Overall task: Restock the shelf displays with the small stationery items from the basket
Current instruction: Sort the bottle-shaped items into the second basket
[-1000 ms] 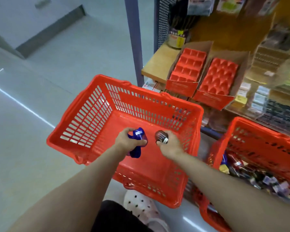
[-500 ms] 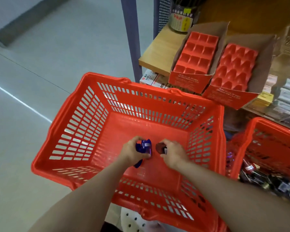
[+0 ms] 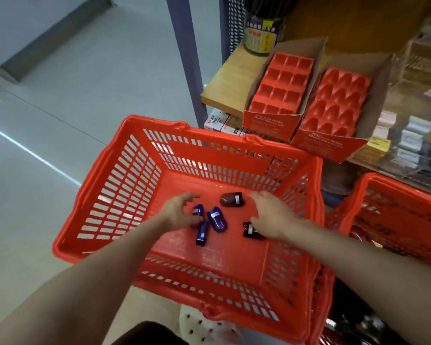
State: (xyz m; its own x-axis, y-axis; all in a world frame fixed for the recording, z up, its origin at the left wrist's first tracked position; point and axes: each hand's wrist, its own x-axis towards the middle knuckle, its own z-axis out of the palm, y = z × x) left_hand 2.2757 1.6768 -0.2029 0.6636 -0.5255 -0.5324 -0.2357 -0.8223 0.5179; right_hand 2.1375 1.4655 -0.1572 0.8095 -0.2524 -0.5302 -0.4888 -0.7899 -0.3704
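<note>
I see five small rounded plastic items lying loose on the solid floor of the red slotted plastic basket (image 3: 125,185): three glossy blue ones (image 3: 217,219) bunched together left of centre, a brown one (image 3: 232,199) toward the far wall, and a dark maroon one (image 3: 250,230) to the right. My left hand (image 3: 178,212) hovers just over the blue cluster, fingers spread and relaxed, gripping nothing; one blue piece sits partly under it. My right hand (image 3: 271,215) is likewise spread, palm down, its heel covering part of the dark maroon item, clamped on nothing. The basket floor toward me is bare, with open room to all four walls. Beyond the far rim, on the wooden shelf (image 3: 229,83), stand two cardboard display boxes with red moulded trays: the left box (image 3: 279,88) with square cells and the right box (image 3: 334,105) with rounded cells. A second red basket (image 3: 396,207) sits just beside, at right.
</note>
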